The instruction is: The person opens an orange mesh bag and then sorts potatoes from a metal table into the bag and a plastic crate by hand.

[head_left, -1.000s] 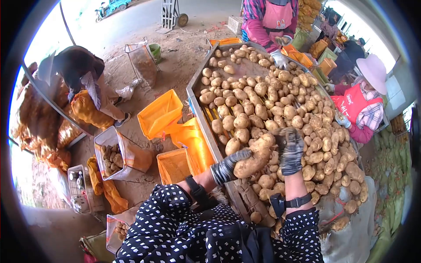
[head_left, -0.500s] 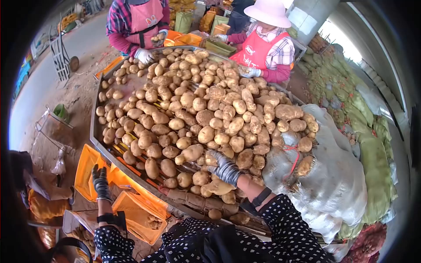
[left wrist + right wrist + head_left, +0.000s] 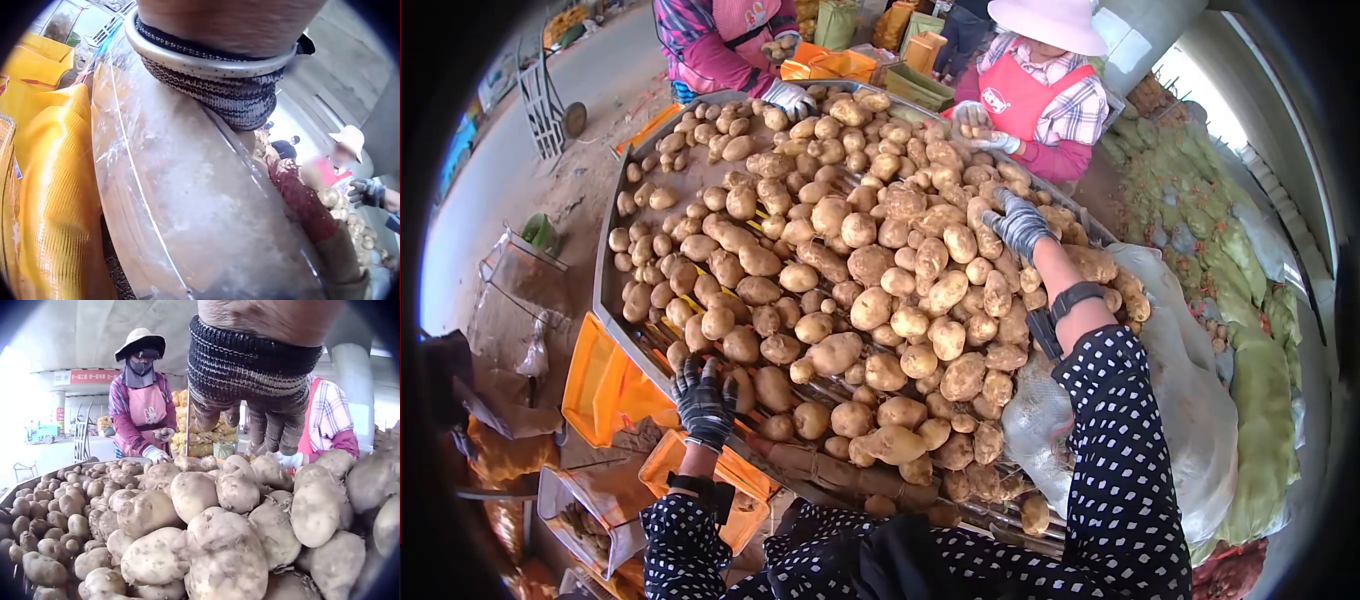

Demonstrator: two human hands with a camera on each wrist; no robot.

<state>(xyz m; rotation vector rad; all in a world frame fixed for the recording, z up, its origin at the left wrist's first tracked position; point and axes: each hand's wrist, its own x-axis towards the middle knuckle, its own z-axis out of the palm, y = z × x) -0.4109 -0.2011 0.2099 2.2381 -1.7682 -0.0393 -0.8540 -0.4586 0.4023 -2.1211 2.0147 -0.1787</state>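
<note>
Potatoes (image 3: 870, 265) of many sizes cover a metal-rimmed sorting table (image 3: 603, 290). My left hand (image 3: 705, 403), in a grey-black striped glove, lies on the near left rim with its fingers spread and nothing in its grasp. Across the pile reaches my right hand (image 3: 1020, 225), gloved alike, its extended fingers over the potatoes at the far right. From the right wrist, these gloved fingers (image 3: 275, 428) hang down just above the heap. The left wrist view shows mainly the striped glove cuff (image 3: 212, 94); the fingers there are hidden.
Two people in pink (image 3: 735, 35) and red (image 3: 1020, 95) aprons stand at the far side, handling potatoes. Orange mesh bags (image 3: 615, 385) hang along the left rim. A whitish sack (image 3: 1170, 390) lies at the right, before piled green sacks (image 3: 1250, 380).
Both hands held a large potato at first; it has left them. The left hand moved onto the rim, the right farther over the pile. The head view swung right.
</note>
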